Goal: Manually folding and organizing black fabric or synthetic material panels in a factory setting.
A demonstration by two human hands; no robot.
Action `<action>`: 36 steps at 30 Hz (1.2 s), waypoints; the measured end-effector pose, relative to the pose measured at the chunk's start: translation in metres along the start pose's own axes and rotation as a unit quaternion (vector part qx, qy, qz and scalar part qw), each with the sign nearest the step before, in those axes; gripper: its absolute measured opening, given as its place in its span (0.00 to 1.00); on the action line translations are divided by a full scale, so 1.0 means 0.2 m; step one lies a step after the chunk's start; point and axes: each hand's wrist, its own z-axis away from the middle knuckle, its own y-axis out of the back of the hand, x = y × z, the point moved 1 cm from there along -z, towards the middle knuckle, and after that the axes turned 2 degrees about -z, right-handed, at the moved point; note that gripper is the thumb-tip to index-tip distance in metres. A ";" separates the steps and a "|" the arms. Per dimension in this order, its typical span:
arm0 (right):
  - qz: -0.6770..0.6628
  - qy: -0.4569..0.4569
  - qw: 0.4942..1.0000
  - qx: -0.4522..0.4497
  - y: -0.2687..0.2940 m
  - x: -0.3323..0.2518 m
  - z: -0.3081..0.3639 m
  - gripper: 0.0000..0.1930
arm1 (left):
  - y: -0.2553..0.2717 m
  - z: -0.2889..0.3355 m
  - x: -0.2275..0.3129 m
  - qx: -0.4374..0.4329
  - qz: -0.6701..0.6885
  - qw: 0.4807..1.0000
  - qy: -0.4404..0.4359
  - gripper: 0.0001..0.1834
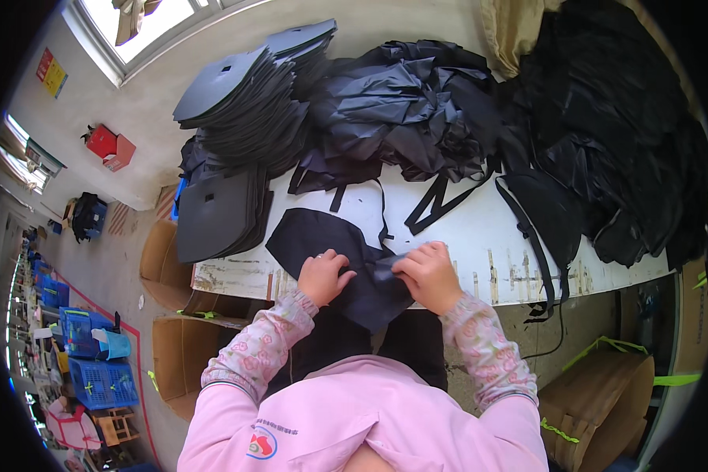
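A black fabric piece (322, 234) lies on the front of the white table, and its lower part hangs over the edge above my lap. On its left side my left hand (322, 277) is closed with curled fingers, gripping the cloth. My right hand (430, 275) pinches a fold of the same piece at its right side, where the fabric looks shinier. A thin black strap (384, 212) runs from the piece up toward the heap behind it. What lies under the folds is hidden.
Stacked dark grey panels (216, 216) stand at the table's left. A heap of black fabric (417, 102) fills the back, with a larger black pile (613, 141) at right. Black straps (440, 208) lie on the white table (472, 259). Cardboard boxes (185, 354) sit below left.
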 end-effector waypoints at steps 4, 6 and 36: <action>-0.079 -0.020 0.997 0.000 0.21 0.11 0.33 0.12 | 0.09 -0.12 0.04 0.072 0.008 0.997 -0.038 0.16; 0.034 -0.109 0.991 -0.074 0.26 0.17 0.48 0.13 | 0.12 -0.19 0.11 0.120 0.060 0.975 -0.179 0.18; -0.327 -0.209 0.911 -0.136 0.57 0.10 0.40 0.11 | 0.38 -0.19 -0.22 -0.181 -0.092 0.976 -0.072 0.10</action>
